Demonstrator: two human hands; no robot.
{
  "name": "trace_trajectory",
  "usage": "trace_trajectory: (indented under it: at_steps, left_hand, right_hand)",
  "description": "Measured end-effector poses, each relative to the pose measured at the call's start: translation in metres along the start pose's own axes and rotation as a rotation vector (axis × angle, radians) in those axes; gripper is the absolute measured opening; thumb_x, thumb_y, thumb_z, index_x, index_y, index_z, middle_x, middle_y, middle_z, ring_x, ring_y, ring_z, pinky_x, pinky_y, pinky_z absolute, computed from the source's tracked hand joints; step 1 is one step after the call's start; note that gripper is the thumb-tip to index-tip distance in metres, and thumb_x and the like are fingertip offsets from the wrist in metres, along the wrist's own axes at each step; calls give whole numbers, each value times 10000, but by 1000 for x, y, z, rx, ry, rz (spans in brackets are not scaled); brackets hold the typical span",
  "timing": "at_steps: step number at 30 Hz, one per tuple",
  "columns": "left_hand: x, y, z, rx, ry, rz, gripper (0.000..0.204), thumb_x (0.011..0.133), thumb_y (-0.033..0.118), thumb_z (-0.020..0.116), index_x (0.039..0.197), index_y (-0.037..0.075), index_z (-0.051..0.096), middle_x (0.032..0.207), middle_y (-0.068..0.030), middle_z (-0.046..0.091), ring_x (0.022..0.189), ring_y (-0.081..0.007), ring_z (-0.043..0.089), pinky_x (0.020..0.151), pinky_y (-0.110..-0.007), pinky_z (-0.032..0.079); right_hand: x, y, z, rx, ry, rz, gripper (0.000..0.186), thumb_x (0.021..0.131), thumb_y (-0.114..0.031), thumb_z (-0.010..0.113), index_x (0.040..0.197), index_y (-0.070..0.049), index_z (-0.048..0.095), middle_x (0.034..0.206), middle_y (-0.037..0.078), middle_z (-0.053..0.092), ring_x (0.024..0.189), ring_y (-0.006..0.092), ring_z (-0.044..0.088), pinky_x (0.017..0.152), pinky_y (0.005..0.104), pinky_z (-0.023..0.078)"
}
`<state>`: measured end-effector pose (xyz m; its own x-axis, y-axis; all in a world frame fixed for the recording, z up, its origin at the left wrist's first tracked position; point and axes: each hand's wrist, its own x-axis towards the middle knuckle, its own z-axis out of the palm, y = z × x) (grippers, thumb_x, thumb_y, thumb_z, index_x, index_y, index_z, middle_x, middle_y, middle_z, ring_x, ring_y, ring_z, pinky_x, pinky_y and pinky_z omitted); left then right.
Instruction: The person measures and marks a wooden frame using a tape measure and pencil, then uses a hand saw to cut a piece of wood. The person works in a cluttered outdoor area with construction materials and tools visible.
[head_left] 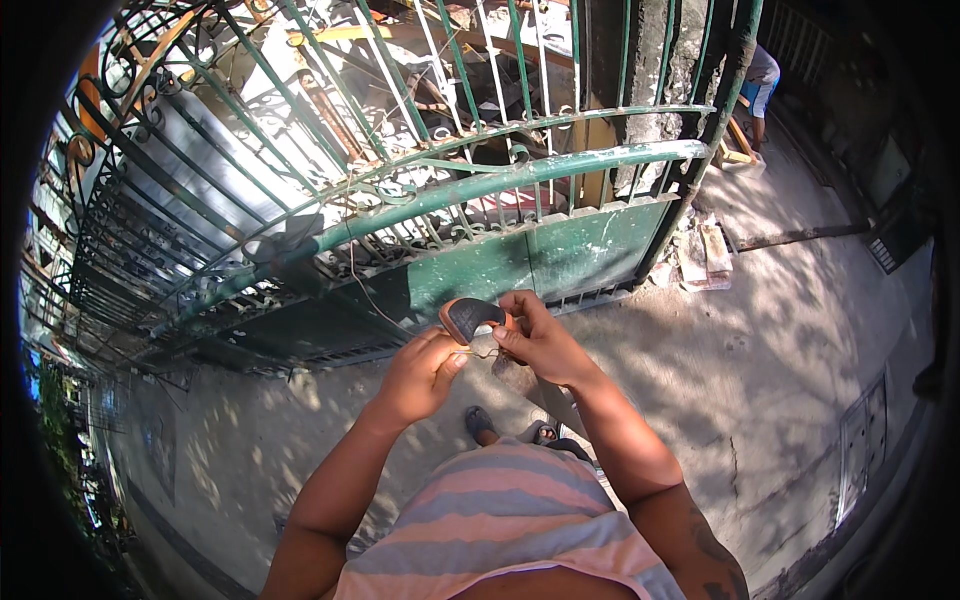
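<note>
Both my hands are raised in front of me, close together at a handsaw with an orange and black handle (462,318). My right hand (541,343) is closed round the right side of that handle. From below it the grey saw blade (556,404) slants down toward my body, partly hidden behind my right wrist. My left hand (419,374) has its thumb and finger pinched together just under the handle's left end. A thin, bent wire-like strand (483,354) runs from this pinch toward my right fingers; its exact kind is too small to tell.
A green metal gate (470,265) with bars and scrollwork stands just ahead. A thin wire (356,275) hangs from it. Pale blocks (704,254) lie by the gate's right end. Farther right, a person (762,85) bends over beside wooden pieces (738,142). Concrete ground (660,400) is dappled with shade.
</note>
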<state>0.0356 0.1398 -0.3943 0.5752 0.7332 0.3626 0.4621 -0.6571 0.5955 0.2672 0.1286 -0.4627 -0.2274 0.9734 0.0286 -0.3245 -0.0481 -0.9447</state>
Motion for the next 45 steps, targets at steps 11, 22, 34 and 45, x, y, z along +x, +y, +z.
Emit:
trace_trajectory:
  at_steps: [11, 22, 34, 45]
  left_hand:
    - [14, 19, 2, 339, 7, 214, 100, 896, 131, 761, 922, 92, 672, 865, -75, 652, 828, -314, 640, 747, -453, 486]
    - [23, 23, -8, 405, -88, 238, 179, 849, 221, 820, 847, 127, 668, 802, -31, 629, 784, -267, 628, 710, -426, 454]
    - [15, 24, 6, 323, 56, 192, 308, 802, 234, 877, 718, 83, 623, 813, -46, 637, 784, -284, 633, 715, -440, 484]
    - [23, 28, 14, 71, -30, 87, 172, 895, 149, 828, 880, 2, 740, 1367, -201, 622, 1066, -329, 720, 887, -420, 595]
  right_hand:
    - [-37, -20, 19, -710, 150, -443, 151, 903, -152, 819, 997, -62, 742, 890, 66, 605, 887, 278, 590, 809, 423, 480]
    - [-35, -6, 12, -522, 135, -201, 146, 1045, -171, 718, 1065, -30, 684, 997, 45, 545, 904, 162, 558, 814, 348, 465]
    - [-44, -6, 14, -641, 234, -468, 171, 1063, -151, 661, 1108, 11, 697, 990, 136, 676, 872, 272, 689, 817, 347, 545]
    - [-24, 11, -8, 406, 284, -147, 41, 1088, -39, 593, 1070, -32, 629, 985, 57, 725, 907, 164, 750, 813, 308, 618]
